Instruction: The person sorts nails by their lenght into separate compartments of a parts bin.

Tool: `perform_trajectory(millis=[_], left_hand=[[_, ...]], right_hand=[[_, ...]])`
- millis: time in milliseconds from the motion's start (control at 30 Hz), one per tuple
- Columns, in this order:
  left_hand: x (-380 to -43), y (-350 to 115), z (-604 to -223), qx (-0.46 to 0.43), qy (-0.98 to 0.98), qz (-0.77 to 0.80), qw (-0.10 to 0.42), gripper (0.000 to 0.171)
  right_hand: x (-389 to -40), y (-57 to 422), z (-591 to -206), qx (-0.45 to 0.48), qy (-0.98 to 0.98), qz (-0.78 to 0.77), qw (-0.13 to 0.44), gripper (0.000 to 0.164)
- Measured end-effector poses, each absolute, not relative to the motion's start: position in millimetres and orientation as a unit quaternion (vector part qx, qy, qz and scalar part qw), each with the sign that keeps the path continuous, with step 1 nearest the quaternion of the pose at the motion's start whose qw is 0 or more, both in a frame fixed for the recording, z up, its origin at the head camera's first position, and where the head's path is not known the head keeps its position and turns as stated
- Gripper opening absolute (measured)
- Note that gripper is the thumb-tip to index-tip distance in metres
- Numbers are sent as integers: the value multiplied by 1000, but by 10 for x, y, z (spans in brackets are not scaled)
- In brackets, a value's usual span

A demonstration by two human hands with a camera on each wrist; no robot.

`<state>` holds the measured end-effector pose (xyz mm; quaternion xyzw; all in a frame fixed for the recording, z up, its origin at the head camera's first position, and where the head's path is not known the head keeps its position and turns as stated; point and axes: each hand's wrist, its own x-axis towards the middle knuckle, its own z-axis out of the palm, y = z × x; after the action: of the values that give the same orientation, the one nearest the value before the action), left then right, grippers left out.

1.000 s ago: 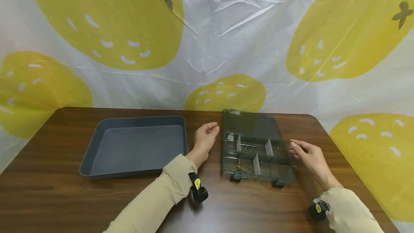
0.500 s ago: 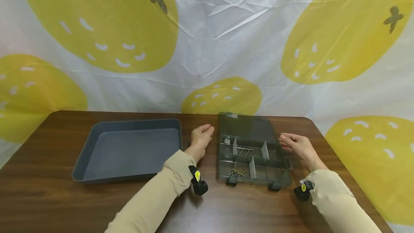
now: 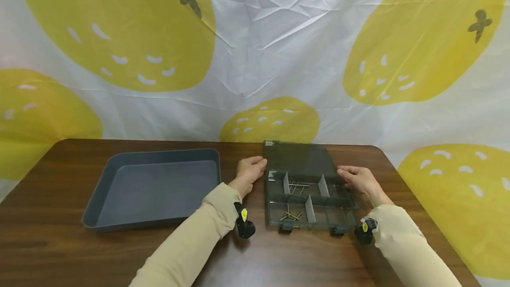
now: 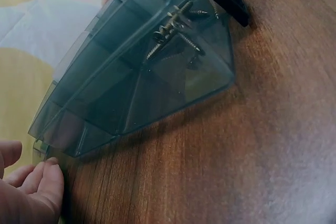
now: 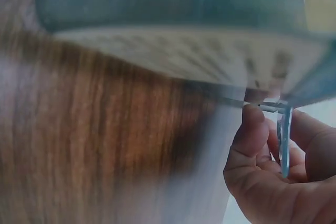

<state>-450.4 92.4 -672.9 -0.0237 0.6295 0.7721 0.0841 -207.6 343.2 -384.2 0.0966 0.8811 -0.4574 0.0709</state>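
Note:
A smoky clear plastic organizer box stands on the table in the head view, its see-through lid swung back. Thin nails lie in a rear middle compartment. Several screws rest in the front left compartment. At the lid's left edge is my left hand, fingertips right at the hinge-side corner and thumb held apart from them in the left wrist view. On the other side my right hand pinches the lid's right edge between thumb and fingers, as the right wrist view shows.
A shallow dark grey tray sits left of my left forearm. Two black latches hang at the box's front. Pale divider plates split the compartments. Behind the wooden table hangs a white cloth with yellow fruit prints.
My right hand has moved left, from beside the box onto the lid's right edge. My left hand has come right up to the lid's left edge. The view has shifted slightly.

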Motion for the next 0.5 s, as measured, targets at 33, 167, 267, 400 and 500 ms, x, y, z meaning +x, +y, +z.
perform_trajectory(millis=[33,167,267,400,500], left_hand=[[-4424,907,-6624,-20,626,775,85,49],[-3710,741,-5677,-18,627,774,87,42],[-3072,593,-4784,-28,638,764,93,40],[-2592,479,-4058,-32,647,755,103,41],[-2448,434,-3837,-23,650,752,102,41]], right_hand=[[-2078,3431,-3843,98,881,-457,73,50],[-2078,3431,-3839,97,877,-465,76,49],[-2072,3432,-3835,92,869,-480,76,50],[-2061,3433,-3833,84,854,-508,75,52],[-2054,3433,-3832,78,844,-526,75,53]])
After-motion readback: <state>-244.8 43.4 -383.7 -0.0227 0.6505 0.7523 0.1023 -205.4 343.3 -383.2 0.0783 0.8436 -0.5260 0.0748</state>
